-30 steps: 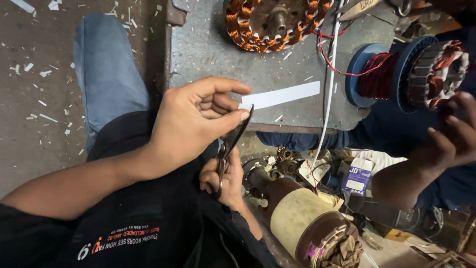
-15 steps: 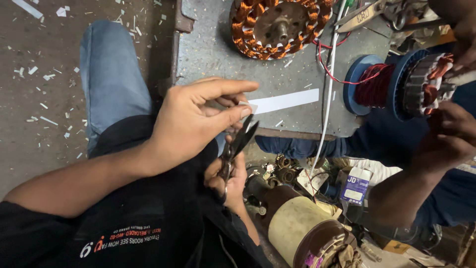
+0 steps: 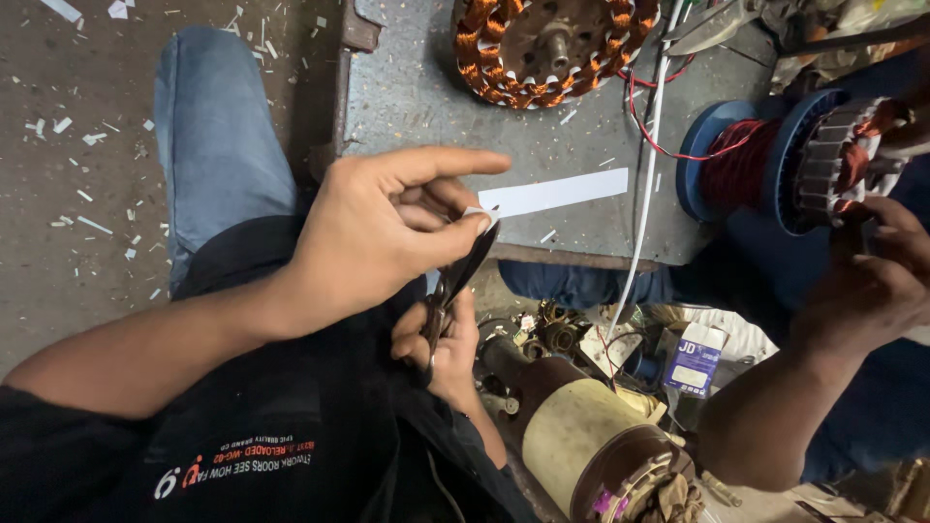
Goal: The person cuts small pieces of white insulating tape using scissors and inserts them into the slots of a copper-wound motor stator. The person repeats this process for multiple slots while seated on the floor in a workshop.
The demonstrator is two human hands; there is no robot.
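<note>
the white paper strip (image 3: 557, 192) is held over the grey metal table (image 3: 407, 87), one end pinched in the closed grip of the left hand (image 3: 387, 232), the rest jutting right toward the white cable (image 3: 647, 184). compared with half a second ago, the strip is seen more fully and the scissors (image 3: 460, 276) have been brought up so that their dark blades meet its held end; a cut seems to be in hand. the right hand (image 3: 441, 339) is wrapped around the scissor handles below, largely hidden by the left forearm, and whether the blades are parted cannot be told. the copper-wound stator (image 3: 552, 48) is cut off at the top edge, and another person's hand (image 3: 862, 291) by the red wire spool (image 3: 746, 165) is dim.
</note>
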